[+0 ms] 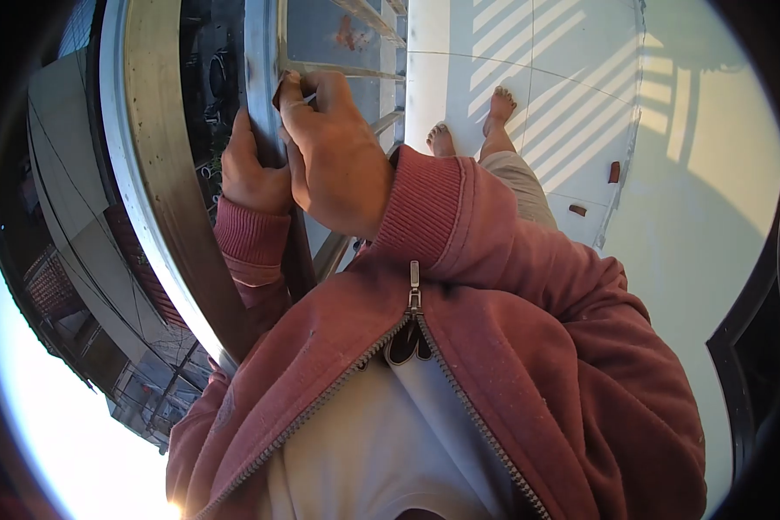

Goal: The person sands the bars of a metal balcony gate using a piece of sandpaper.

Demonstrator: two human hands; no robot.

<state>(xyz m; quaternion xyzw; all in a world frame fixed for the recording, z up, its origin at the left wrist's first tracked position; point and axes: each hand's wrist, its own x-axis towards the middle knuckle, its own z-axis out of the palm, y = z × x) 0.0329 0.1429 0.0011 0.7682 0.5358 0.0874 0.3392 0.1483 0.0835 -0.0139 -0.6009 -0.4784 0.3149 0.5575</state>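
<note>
My right hand (342, 156) is closed, its thumb and fingers pinching a small dark brown piece of what looks like sandpaper (279, 88). The piece presses against the edge of a metal railing bar (263, 61), whose surface is scuffed with pale patches. Just below and to the left, my left hand (256, 169) grips the same bar, fingers on its far side. The two hands almost touch, and the right one partly hides the left thumb.
A wide pale handrail (143, 113) curves along the left, with buildings and wires (87, 243) beyond. My bare feet (500, 106) stand on a tiled floor (572, 95) striped with shadows. Two small reddish-brown pieces (614, 172) lie there. A dark-edged object (745, 338) is at far right.
</note>
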